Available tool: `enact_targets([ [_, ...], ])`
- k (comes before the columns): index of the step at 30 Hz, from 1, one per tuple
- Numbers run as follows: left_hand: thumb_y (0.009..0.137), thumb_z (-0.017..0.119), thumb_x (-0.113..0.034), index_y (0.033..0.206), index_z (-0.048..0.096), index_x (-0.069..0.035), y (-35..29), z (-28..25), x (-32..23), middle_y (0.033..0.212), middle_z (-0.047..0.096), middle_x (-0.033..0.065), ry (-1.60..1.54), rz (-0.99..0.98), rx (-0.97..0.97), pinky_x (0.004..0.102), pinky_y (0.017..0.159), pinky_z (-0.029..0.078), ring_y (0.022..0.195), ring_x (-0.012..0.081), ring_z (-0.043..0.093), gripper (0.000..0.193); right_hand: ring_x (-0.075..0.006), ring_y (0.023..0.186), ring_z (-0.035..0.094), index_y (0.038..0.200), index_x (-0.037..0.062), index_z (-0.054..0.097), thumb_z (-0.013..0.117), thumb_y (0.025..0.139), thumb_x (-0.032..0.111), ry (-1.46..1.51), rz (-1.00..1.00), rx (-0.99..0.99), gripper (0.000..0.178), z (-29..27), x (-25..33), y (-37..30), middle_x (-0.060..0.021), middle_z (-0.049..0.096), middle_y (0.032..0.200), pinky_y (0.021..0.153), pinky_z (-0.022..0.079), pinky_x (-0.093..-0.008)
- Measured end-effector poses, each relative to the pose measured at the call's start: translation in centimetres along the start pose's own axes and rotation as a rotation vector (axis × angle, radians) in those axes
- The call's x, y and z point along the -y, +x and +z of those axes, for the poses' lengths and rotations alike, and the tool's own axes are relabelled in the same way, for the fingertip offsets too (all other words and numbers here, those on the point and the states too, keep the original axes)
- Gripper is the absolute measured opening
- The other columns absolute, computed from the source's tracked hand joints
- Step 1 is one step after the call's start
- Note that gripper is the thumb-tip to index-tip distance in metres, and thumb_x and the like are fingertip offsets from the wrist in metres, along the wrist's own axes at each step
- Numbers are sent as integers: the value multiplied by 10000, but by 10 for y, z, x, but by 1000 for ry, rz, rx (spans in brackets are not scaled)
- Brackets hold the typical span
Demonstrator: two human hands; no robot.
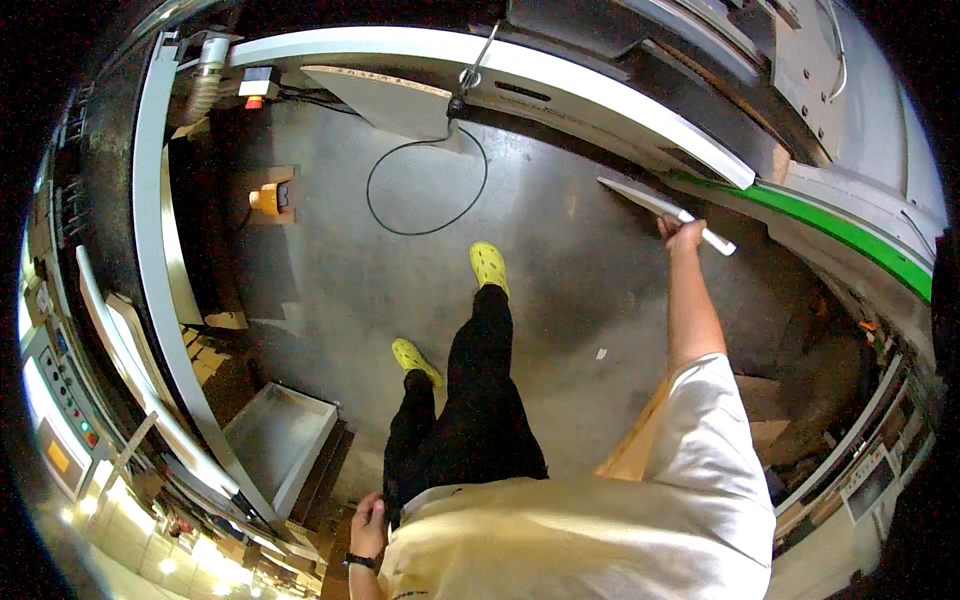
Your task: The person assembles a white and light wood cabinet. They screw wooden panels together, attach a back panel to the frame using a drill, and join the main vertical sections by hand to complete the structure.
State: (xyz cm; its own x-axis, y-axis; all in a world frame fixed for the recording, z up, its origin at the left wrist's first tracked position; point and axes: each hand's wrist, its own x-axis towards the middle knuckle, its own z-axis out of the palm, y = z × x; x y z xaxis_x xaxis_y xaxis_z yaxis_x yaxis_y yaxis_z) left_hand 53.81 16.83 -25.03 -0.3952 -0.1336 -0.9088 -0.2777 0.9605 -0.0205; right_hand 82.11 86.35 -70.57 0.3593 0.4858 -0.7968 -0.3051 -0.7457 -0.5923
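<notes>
My right arm (694, 305) reaches out to the right, and my right hand (684, 235) is closed around a long, narrow white strip (650, 199). One end of the strip sticks out past my hand, and its other end tapers away toward the machine. Whether it is a bar or a board seen edge-on I cannot tell. Low beside my left hip hangs my left hand (368, 527), its fingers loosely bent and slightly apart, with nothing visible in it. A dark band circles that wrist.
Ahead, a machine's white beam (400, 42) runs across, with a green edge (850, 222) at right. A black cable loop (371, 190) and a yellow foot pedal (266, 199) lie on the floor. A board (385, 105) leans under the beam; a metal tray (280, 440) stands left.
</notes>
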Motion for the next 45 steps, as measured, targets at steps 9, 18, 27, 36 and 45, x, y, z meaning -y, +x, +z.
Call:
enact_targets([
  [9, 1018, 506, -264, 1327, 544, -14, 8, -5, 31, 1267, 621, 152, -107, 184, 40, 336, 987, 440, 1153, 219, 588, 400, -325, 999, 644, 1216, 0, 523, 592, 944, 180, 81, 71, 50, 333, -138, -78, -53, -162, 615, 1126, 792, 608, -477],
  [18, 991, 500, -348, 1292, 571, -63, -6, 15, 149, 1235, 630, 189, -110, 433, -87, 384, 982, 457, 1139, 323, 603, 420, -282, 977, 641, 1299, -55, 493, 663, 827, 100, -497, -84, 442, 525, -189, -77, -366, -137, 613, 1146, 809, 554, -390],
  [27, 992, 485, -373, 1295, 548, -49, -7, 67, 317, 1253, 609, 208, -319, 514, -249, 444, 988, 449, 1158, 383, 569, 448, -222, 978, 628, 1251, -10, 519, 643, 859, 130, -889, -205, 942, 435, -259, -117, -590, -104, 622, 1123, 822, 519, -350],
  [36, 989, 493, -468, 1399, 421, 50, 3, 101, 444, 1433, 452, 259, -1072, 231, -694, 418, 1117, 325, 1348, 355, 422, 664, -213, 827, 634, 1078, 26, 553, 630, 810, 99, -1176, -184, 1110, 289, -288, -162, -838, -89, 619, 930, 703, 545, -355],
  [45, 972, 457, -587, 1487, 291, 42, -21, 48, 533, 1551, 313, 175, -1636, 365, -372, 353, 1169, 215, 1432, 265, 297, 829, -249, 882, 635, 1146, -21, 536, 646, 696, 40, -1290, -336, 1366, 467, -273, -152, -956, -126, 626, 1021, 807, 535, -361],
])
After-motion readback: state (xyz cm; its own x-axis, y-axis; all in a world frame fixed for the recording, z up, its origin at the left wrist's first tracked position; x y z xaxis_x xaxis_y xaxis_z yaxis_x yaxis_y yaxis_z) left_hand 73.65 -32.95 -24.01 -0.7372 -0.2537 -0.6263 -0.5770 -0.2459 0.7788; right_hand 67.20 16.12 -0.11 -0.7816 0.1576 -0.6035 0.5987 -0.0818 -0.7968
